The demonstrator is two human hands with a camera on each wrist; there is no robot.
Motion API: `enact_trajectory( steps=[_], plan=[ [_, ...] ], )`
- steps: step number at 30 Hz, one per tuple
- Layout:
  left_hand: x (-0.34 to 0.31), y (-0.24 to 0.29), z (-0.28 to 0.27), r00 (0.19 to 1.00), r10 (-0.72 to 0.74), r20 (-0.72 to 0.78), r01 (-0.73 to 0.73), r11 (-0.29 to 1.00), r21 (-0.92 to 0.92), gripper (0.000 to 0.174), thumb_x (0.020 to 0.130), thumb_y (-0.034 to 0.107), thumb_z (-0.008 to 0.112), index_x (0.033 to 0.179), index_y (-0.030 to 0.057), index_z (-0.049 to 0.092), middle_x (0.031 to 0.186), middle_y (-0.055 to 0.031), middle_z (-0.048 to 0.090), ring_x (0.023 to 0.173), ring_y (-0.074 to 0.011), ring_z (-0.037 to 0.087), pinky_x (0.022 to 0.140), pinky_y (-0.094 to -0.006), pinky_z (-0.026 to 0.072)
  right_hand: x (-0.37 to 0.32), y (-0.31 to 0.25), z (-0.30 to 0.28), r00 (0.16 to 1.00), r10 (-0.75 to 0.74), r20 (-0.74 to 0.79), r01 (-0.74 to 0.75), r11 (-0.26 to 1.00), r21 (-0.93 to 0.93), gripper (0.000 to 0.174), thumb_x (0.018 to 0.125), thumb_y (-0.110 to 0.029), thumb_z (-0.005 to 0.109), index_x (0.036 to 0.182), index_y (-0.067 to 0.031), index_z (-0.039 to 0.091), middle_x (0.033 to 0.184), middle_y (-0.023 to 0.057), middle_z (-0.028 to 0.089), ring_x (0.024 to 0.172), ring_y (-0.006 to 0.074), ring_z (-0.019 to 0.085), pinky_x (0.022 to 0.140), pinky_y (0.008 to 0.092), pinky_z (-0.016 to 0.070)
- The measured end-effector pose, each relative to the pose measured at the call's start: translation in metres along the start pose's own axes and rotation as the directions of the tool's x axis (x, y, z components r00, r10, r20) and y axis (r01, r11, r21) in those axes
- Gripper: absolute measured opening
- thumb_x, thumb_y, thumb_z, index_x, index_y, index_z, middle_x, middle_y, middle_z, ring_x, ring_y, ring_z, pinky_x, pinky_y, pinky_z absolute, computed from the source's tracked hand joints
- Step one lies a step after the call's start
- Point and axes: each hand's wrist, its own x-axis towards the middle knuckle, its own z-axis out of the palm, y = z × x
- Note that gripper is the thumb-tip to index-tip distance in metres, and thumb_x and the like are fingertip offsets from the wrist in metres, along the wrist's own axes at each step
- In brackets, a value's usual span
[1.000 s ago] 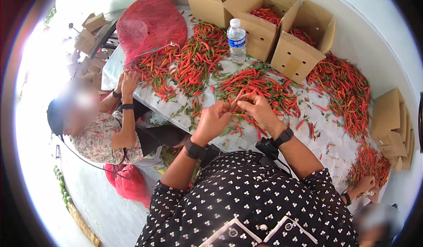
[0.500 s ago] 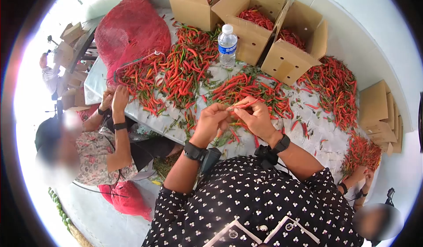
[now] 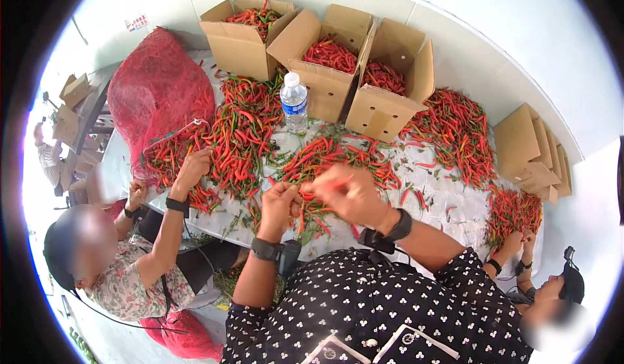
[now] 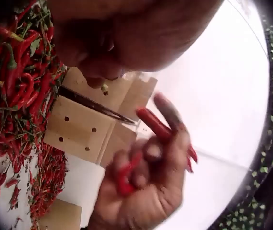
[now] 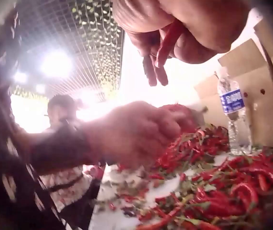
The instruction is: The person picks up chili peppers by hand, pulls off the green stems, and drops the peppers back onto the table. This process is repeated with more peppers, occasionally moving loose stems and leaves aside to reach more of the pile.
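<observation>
My right hand (image 3: 351, 195) is a blur over the middle chili pile (image 3: 309, 159), a little right of my left hand (image 3: 279, 209). In the left wrist view its curled fingers hold red chilies (image 4: 154, 125), one along the raised finger and another red piece (image 4: 126, 178) in the palm. The right wrist view also shows a red chili (image 5: 170, 42) between those fingers. My left hand's fingers are curled, thumb against them, with a small pale green bit (image 4: 104, 87) at the tips. The two hands are apart.
Open cardboard boxes (image 3: 383, 114) of chilies line the wall behind a water bottle (image 3: 294, 107). A red mesh bag (image 3: 162, 84) lies at back left. More chilies are heaped at the right (image 3: 452, 133). One person (image 3: 140, 266) works at left, another (image 3: 559, 292) at right.
My hands were together at one red chili; now the right has drawn away from the left. The head view has shifted, so the table and boxes sit lower and further left.
</observation>
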Motion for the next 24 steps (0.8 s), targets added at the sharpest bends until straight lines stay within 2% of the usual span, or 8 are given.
enact_trajectory(
  steps=[3, 6, 11, 12, 15, 19, 21, 24],
  plan=[
    [-0.002, 0.003, -0.024, 0.991, 0.094, -0.095, -0.079, 0.985, 0.156, 0.012, 0.085, 0.007, 0.054, 0.088, -0.0034, 0.058, 0.064, -0.0044, 0.058, 0.044, -0.0061, 0.045, 0.041, -0.0200, 0.0346, 0.039, 0.001, -0.046, 0.954, -0.005, -0.300, 0.070, 0.976, 0.207, 0.002, 0.083, -0.007, 0.057, 0.083, -0.0051, 0.058, 0.081, 0.0031, 0.065, 0.065, 0.0069, 0.056, 0.056, 0.0238, 0.0465],
    [-0.014, 0.003, -0.053, 0.964, 0.158, -0.215, -0.080, 0.940, 0.332, 0.015, 0.084, 0.006, 0.053, 0.089, -0.0058, 0.059, 0.062, -0.0047, 0.058, 0.047, -0.0060, 0.047, 0.042, -0.0204, 0.0351, 0.080, -0.005, -0.111, 0.903, 0.105, -0.416, -0.106, 0.994, 0.021, 0.009, 0.086, -0.014, 0.054, 0.085, -0.0049, 0.056, 0.079, 0.0057, 0.065, 0.044, 0.0028, 0.042, 0.039, 0.0185, 0.0338],
    [-0.032, -0.013, -0.102, 0.929, 0.218, -0.300, -0.091, 0.918, 0.387, 0.018, 0.082, 0.004, 0.050, 0.092, -0.0057, 0.061, 0.064, -0.0060, 0.059, 0.049, -0.0064, 0.049, 0.044, -0.0206, 0.0369, 0.105, 0.041, -0.173, 0.882, 0.228, -0.413, -0.277, 0.959, -0.062, 0.016, 0.085, -0.013, 0.056, 0.094, 0.0009, 0.057, 0.080, 0.0090, 0.064, 0.052, 0.0038, 0.045, 0.042, 0.0197, 0.0336],
    [-0.036, -0.016, -0.108, 0.906, 0.223, -0.361, -0.053, 0.904, 0.425, 0.020, 0.082, 0.004, 0.049, 0.095, -0.0059, 0.061, 0.065, -0.0064, 0.060, 0.049, -0.0063, 0.049, 0.045, -0.0209, 0.0380, 0.110, 0.049, -0.174, 0.842, 0.111, -0.528, -0.331, 0.879, -0.343, 0.023, 0.085, -0.013, 0.056, 0.102, 0.0017, 0.057, 0.077, 0.0055, 0.061, 0.056, 0.0037, 0.045, 0.045, 0.0190, 0.0343],
    [-0.042, -0.035, -0.140, 0.860, 0.185, -0.476, 0.080, 0.872, 0.483, 0.026, 0.081, 0.006, 0.051, 0.103, -0.0062, 0.059, 0.075, -0.0112, 0.063, 0.057, -0.0156, 0.056, 0.053, -0.0275, 0.0449, 0.091, 0.045, -0.178, 0.783, 0.216, -0.583, -0.279, 0.960, -0.018, 0.031, 0.084, -0.017, 0.059, 0.109, 0.0013, 0.056, 0.072, 0.0007, 0.055, 0.057, 0.0024, 0.043, 0.046, 0.0175, 0.0328],
    [-0.055, -0.028, -0.133, 0.681, 0.722, -0.122, -0.009, 0.174, 0.985, 0.027, 0.075, 0.015, 0.062, 0.095, -0.0037, 0.060, 0.088, -0.0192, 0.061, 0.081, -0.0354, 0.058, 0.073, -0.0396, 0.0461, 0.041, 0.023, -0.145, 0.806, 0.501, -0.314, -0.297, 0.802, 0.518, 0.026, 0.087, -0.020, 0.057, 0.106, -0.0025, 0.056, 0.067, -0.0034, 0.048, 0.048, 0.0011, 0.034, 0.042, 0.0162, 0.0273],
    [-0.057, -0.025, -0.100, 0.849, 0.431, -0.307, 0.033, 0.536, 0.843, 0.021, 0.073, 0.015, 0.064, 0.085, -0.0018, 0.062, 0.085, -0.0186, 0.061, 0.078, -0.0338, 0.059, 0.072, -0.0390, 0.0467, 0.000, 0.050, -0.119, 0.687, 0.726, -0.018, -0.487, 0.480, 0.730, 0.020, 0.089, -0.022, 0.053, 0.099, -0.0043, 0.057, 0.067, -0.0027, 0.049, 0.045, 0.0021, 0.033, 0.040, 0.0161, 0.0270],
    [-0.054, -0.038, -0.060, 0.924, 0.376, 0.067, -0.238, 0.429, 0.871, 0.019, 0.071, 0.017, 0.066, 0.079, 0.0000, 0.063, 0.084, -0.0170, 0.061, 0.075, -0.0340, 0.058, 0.067, -0.0378, 0.0471, -0.065, 0.096, -0.074, 0.395, 0.841, 0.371, -0.766, 0.078, 0.639, 0.021, 0.087, -0.026, 0.057, 0.096, -0.0068, 0.057, 0.070, -0.0016, 0.052, 0.050, 0.0043, 0.040, 0.041, 0.0174, 0.0321]
  ],
)
